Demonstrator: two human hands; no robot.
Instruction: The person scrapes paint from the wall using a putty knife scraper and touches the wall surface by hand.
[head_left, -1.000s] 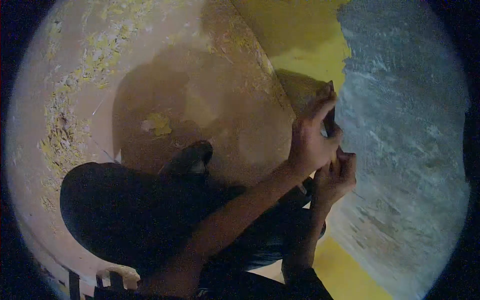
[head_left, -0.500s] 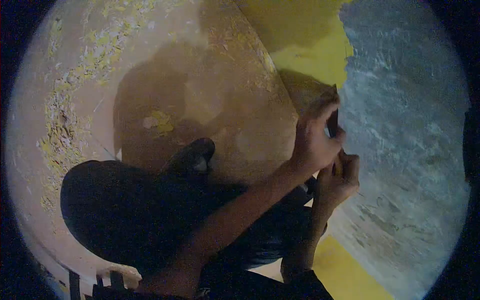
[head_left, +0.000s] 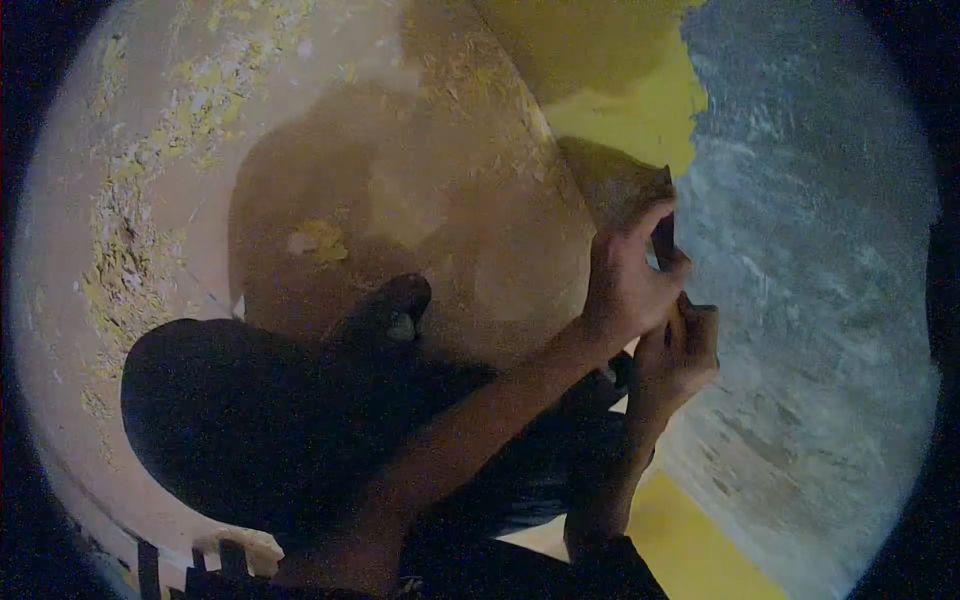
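dim floor (head_left: 205,230), yellow paint flakes (head_left: 125,250) strewn along its left side, big shadow across the middle. wall (head_left: 800,330) on the right, mostly scuffed grey.

person crouched at the wall's edge, dark trousers (head_left: 230,410), both hands together near where yellow meets grey. dark piece (head_left: 664,240) sits at the left hand (head_left: 630,280), close against the wall (scraper, probably; too dark to confirm). left fingers and thumb closed on it, narrow gap between. right hand (head_left: 677,355) just below, fingers curled tight, apparently round the lower end of the same piece; grip mostly hidden.

progress, as a judgement: the grey stretch reads as done, a large share of the visible wall. left to do: upper yellow paint (head_left: 630,120) with a ragged edge, maybe the lower yellow patch (head_left: 690,530) too (can't tell if that's the same surface).
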